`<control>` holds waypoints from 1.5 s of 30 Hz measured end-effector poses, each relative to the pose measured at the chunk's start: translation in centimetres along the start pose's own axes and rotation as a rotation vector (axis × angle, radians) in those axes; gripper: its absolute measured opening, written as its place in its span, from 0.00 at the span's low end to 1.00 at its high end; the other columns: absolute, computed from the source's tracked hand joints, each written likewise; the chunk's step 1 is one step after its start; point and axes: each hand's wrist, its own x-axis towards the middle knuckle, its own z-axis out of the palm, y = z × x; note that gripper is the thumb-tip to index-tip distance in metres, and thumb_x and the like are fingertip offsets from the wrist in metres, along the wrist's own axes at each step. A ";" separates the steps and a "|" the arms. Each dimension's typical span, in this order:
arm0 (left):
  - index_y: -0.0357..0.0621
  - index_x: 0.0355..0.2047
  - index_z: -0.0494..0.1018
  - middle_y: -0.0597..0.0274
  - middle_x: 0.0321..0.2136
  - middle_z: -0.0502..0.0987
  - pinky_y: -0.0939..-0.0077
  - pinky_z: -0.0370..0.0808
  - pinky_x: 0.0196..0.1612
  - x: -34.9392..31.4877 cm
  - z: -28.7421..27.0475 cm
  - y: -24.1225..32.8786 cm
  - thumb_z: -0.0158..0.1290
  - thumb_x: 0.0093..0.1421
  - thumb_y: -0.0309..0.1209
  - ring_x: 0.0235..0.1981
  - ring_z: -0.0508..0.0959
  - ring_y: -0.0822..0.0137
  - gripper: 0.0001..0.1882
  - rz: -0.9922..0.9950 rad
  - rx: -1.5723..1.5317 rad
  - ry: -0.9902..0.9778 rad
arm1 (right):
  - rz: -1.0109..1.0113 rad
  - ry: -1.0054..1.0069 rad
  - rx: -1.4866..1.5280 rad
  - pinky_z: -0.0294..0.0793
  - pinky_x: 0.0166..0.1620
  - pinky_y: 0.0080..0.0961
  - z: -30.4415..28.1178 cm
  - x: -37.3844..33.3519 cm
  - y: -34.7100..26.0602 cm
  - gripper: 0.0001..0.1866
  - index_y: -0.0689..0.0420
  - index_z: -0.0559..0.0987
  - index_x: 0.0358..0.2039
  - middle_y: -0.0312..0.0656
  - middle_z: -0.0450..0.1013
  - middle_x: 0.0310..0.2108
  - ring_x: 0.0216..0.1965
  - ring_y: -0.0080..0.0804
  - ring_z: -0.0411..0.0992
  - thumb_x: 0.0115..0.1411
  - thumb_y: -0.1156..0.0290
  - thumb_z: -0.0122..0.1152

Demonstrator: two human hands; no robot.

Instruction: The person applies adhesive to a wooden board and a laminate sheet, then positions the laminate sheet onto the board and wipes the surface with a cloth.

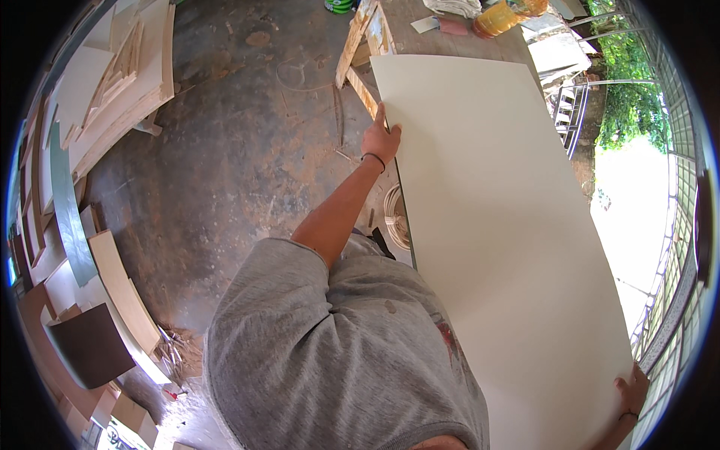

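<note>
Offcuts [112, 82] of wood board stacked far left on the concrete floor [225, 150], more panels and a dark board [90, 345] lower left. Left hand [381, 139] closed on the near-left edge of the big off-white sheet [495, 247], fingers over the top face, thumb side on the edge. Sheet lies flat, spanning from the cluttered counter [480, 37] at top toward the person's body, overhanging a wooden sawhorse [364, 52]. Right hand [634, 394] grips the lower right corner, fingers curled on the edge; mostly cut off by the picture rim.

Handling, as a judgement: thin, wide panel, probably light but floppy and awkward; smooth face likely slippery, corners and edges prone to chipping. Opposite-edge hold, hands wide apart, looks right.

Hidden: sheet underside, whatever supports it mid-span, right-hand fingers under the sheet. Yellow container [502, 19] on counter only partly in view.
</note>
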 end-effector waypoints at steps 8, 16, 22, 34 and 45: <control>0.53 0.64 0.48 0.49 0.28 0.78 0.60 0.73 0.41 0.5 -0.1 -0.2 0.49 0.53 0.44 0.35 0.78 0.51 0.39 -0.012 0.082 -0.046 | 0.021 -0.054 0.064 0.71 0.41 0.28 -0.8 -0.3 -2.2 0.28 0.65 0.74 0.43 0.47 0.74 0.32 0.33 0.37 0.71 0.34 0.78 0.56; 0.54 0.64 0.48 0.60 0.16 0.77 0.68 0.74 0.39 0.2 -0.9 0.3 0.48 0.55 0.46 0.27 0.80 0.60 0.38 -0.010 0.116 -0.084 | -0.027 0.031 -0.064 0.70 0.40 0.28 -0.2 0.3 0.8 0.26 0.65 0.74 0.42 0.45 0.74 0.32 0.32 0.36 0.71 0.36 0.77 0.56; 0.54 0.64 0.48 0.56 0.20 0.78 0.65 0.73 0.41 0.0 -1.3 1.0 0.49 0.55 0.47 0.32 0.79 0.58 0.39 -0.024 0.195 -0.093 | -0.075 0.029 -0.034 0.70 0.41 0.30 -0.2 0.3 0.3 0.27 0.65 0.73 0.42 0.47 0.74 0.32 0.33 0.39 0.71 0.35 0.75 0.56; 0.55 0.63 0.49 0.46 0.36 0.77 0.59 0.71 0.45 0.5 -0.9 0.6 0.50 0.54 0.48 0.40 0.76 0.50 0.39 0.010 0.344 -0.042 | -0.106 0.177 -0.159 0.70 0.38 0.28 0.6 -0.2 2.2 0.26 0.65 0.73 0.42 0.46 0.72 0.28 0.30 0.36 0.68 0.35 0.75 0.54; 0.53 0.63 0.49 0.46 0.35 0.77 0.59 0.71 0.45 0.5 -0.9 0.3 0.51 0.54 0.47 0.39 0.77 0.49 0.39 0.043 0.328 -0.025 | -0.067 0.026 -0.007 0.70 0.40 0.26 -0.5 -0.2 -0.2 0.27 0.68 0.72 0.44 0.46 0.73 0.30 0.31 0.33 0.69 0.37 0.76 0.55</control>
